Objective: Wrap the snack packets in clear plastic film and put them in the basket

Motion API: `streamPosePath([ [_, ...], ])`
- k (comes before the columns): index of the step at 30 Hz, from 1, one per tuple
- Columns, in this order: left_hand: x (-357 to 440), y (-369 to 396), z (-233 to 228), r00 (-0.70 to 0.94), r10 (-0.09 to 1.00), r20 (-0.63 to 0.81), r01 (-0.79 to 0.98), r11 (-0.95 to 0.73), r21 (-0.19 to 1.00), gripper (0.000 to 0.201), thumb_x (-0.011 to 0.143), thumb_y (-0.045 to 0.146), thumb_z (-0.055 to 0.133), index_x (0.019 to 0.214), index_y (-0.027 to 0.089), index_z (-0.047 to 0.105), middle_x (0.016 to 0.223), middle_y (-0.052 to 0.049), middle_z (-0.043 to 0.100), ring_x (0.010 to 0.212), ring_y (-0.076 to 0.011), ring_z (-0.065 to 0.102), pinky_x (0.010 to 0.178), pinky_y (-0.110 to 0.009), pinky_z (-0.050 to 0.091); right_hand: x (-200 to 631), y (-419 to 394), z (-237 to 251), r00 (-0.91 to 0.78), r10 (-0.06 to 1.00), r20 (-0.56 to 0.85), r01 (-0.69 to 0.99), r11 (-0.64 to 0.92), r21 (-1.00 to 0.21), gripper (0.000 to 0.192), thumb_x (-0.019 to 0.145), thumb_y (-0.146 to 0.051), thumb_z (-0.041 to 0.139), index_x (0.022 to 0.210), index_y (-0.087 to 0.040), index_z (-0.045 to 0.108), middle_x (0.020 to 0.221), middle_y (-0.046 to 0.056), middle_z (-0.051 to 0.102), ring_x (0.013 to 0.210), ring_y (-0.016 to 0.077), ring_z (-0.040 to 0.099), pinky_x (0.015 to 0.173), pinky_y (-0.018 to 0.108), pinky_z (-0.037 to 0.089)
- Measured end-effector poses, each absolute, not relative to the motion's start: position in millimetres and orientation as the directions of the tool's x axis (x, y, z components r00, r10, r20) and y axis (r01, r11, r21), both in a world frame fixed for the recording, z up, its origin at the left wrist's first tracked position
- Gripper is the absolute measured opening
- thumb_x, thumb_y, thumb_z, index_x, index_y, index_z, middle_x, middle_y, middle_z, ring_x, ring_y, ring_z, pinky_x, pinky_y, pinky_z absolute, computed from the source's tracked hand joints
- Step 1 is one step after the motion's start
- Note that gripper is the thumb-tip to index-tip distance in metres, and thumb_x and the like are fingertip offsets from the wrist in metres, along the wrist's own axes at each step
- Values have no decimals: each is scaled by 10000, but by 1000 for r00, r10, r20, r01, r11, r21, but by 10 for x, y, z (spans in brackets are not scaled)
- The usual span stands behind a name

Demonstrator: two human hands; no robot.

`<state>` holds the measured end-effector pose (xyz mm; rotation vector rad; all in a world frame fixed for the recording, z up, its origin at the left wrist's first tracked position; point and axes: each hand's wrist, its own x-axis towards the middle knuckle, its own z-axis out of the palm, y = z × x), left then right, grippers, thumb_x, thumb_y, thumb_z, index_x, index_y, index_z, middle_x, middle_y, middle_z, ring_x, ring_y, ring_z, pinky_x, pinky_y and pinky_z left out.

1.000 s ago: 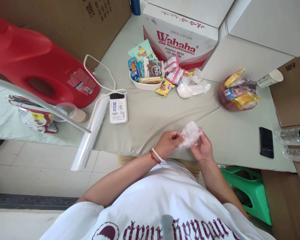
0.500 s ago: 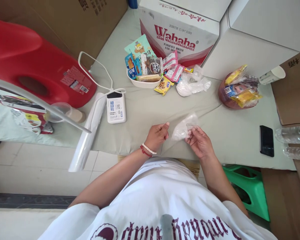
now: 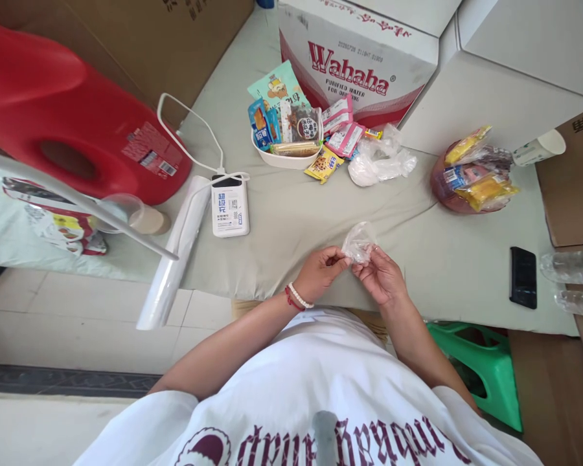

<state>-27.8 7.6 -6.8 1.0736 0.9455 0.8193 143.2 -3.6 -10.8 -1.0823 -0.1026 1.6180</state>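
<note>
A small clear plastic bag (image 3: 359,241), crumpled and see-through, is held just above the table's near edge. My left hand (image 3: 322,272), with a white and a red bracelet at the wrist, pinches the bag's left lower edge. On the other side my right hand (image 3: 381,277) grips its right lower edge between thumb and fingers. The two hands are close together. Whether anything lies inside the bag I cannot make out.
Beyond the hands stand a white snack basket (image 3: 286,159), more plastic bags (image 3: 381,162) and a Wahaha carton (image 3: 354,71). A power bank (image 3: 230,210), plastic roll (image 3: 175,259) and red jug (image 3: 140,152) are left; a snack bowl (image 3: 442,184) and phone (image 3: 523,277) right.
My left hand has moved right and taken hold of the bag, which it was apart from before. The bag is now more bunched up between both hands. The view has shifted slightly.
</note>
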Motion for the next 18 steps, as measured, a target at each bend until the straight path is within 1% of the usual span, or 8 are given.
streamPosePath([
  [5, -402, 187, -83, 471, 864, -181, -23, 217, 976, 434, 809, 584, 731, 751, 165, 638, 686, 29, 552, 655, -110, 445, 643, -258, 362, 1594, -10, -78, 24, 809, -587, -735, -383, -559, 292, 699, -131, 855, 823, -196, 599, 696, -55, 533, 551, 48, 440, 420, 126, 400],
  [9, -618, 285, -43, 492, 857, -151, 21, 162, 987, 371, 871, 529, 662, 771, 176, 610, 704, 26, 551, 658, -111, 459, 639, -249, 384, 1833, -2, -12, -29, 804, -593, -689, -447, -571, 335, 620, -114, 856, 822, -206, 604, 686, -48, 512, 563, 62, 428, 378, 115, 322],
  [11, -756, 400, -11, 490, 864, -114, 114, 66, 991, 300, 888, 457, 631, 771, 181, 611, 748, 9, 571, 671, -121, 490, 637, -254, 407, 1939, -23, 24, -51, 794, -606, -616, -503, -607, 348, 605, -160, 874, 840, -210, 622, 676, -43, 505, 561, 73, 424, 362, 126, 279],
  [12, -825, 477, 4, 484, 872, -79, 192, -17, 981, 257, 886, 413, 626, 770, 184, 621, 781, -5, 590, 690, -132, 514, 648, -265, 423, 1985, -39, 41, -48, 792, -609, -557, -527, -642, 351, 612, -199, 888, 852, -210, 631, 684, -39, 514, 555, 73, 420, 360, 132, 262],
  [14, -940, 649, 26, 397, 918, 24, 399, -196, 896, 165, 879, 317, 615, 777, 190, 643, 862, -40, 622, 774, -173, 568, 718, -309, 460, 2055, -74, 69, -6, 806, -592, -396, -546, -738, 346, 653, -305, 904, 858, -202, 646, 700, -33, 543, 537, 66, 408, 372, 151, 271],
  [15, -976, 725, 35, 302, 948, 99, 510, -248, 824, 120, 878, 273, 607, 798, 193, 651, 906, -57, 629, 838, -200, 588, 775, -341, 473, 2076, -91, 78, 26, 821, -571, -308, -537, -785, 341, 682, -360, 899, 848, -200, 647, 695, -33, 549, 526, 64, 402, 383, 163, 290],
  [16, -990, 779, 43, 180, 966, 187, 606, -258, 752, 78, 877, 240, 604, 834, 197, 653, 946, -73, 629, 910, -229, 598, 836, -374, 475, 2085, -107, 83, 55, 838, -543, -230, -518, -824, 341, 712, -408, 885, 833, -201, 643, 682, -37, 548, 518, 65, 400, 396, 175, 312],
  [18, -942, 786, 57, -51, 933, 357, 706, -219, 673, 41, 880, 210, 607, 910, 197, 632, 1007, -97, 612, 1021, -269, 589, 921, -417, 463, 2066, -138, 81, 100, 869, -485, -127, -472, -872, 347, 757, -471, 851, 816, -212, 628, 651, -45, 529, 520, 78, 411, 418, 194, 344],
])
